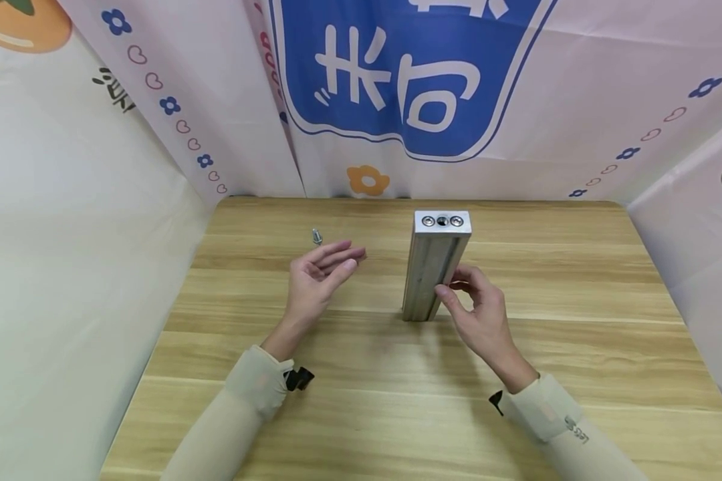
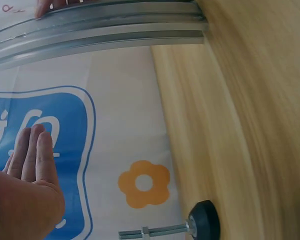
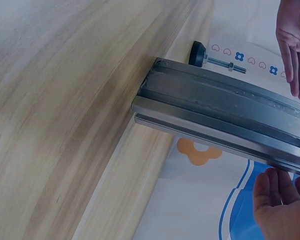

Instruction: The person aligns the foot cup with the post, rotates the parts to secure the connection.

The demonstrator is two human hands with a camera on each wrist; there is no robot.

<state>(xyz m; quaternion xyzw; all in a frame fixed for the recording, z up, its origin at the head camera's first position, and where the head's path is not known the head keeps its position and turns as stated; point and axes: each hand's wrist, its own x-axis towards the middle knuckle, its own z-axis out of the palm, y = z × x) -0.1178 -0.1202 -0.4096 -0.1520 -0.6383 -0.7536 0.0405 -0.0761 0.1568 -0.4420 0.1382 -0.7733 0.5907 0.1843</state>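
metal bar [image 1: 428, 272] is pinched upright by right hand [image 1: 480, 307]; left hand [image 1: 316, 279], fingers loosely extended; toppling is risked if pinch is slackened.

We see a wood-grain desk [image 1: 361, 427]. Near its middle, a metal bar [image 1: 428, 277] stands on end, three circles in a row on its top face. A person's right hand [image 1: 480, 307] pinches the bar low down, on the side facing the desk's right edge. The left hand [image 1: 316, 277] is apart from the bar, fingers pointing towards it. Beyond that hand, towards the far left corner, we spot a bolt [image 1: 317, 236]. Printed cloth [image 1: 577, 100] hangs behind the far edge.
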